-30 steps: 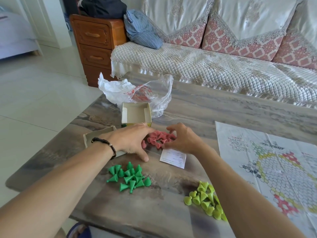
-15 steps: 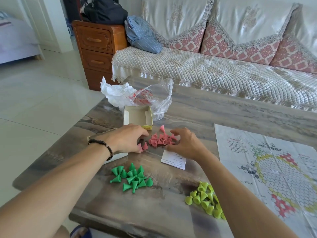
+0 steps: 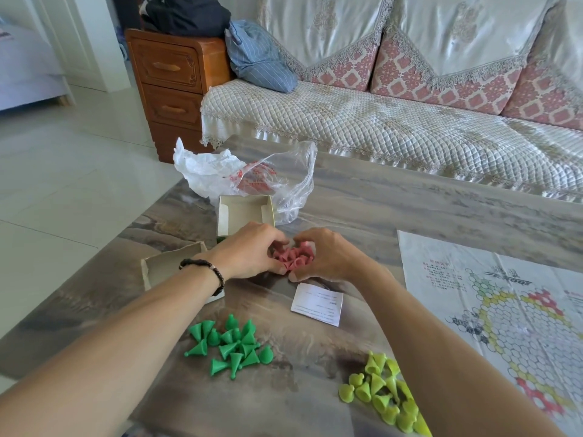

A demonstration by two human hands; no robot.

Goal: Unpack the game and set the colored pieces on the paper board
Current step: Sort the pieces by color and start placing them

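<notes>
Marbled table [image 3: 410,209] (sofa [image 3: 378,127] behind).

A home, a living room by the look of it. Told by the sofa [image 3: 394,127] under a quilted cream cover with lace-edged, pink-patterned cushions [image 3: 441,74]; by a carved wooden drawer unit [image 3: 172,86] at its end, with a dark bag [image 3: 186,14] on top and a striped blue cap [image 3: 258,58] beside it. Low marble-look table [image 3: 410,197] just in front of the sofa. Pale tiled floor [image 3: 63,171] running to an open doorway, where the corner of a bed [image 3: 25,74] shows in the next room.
</notes>
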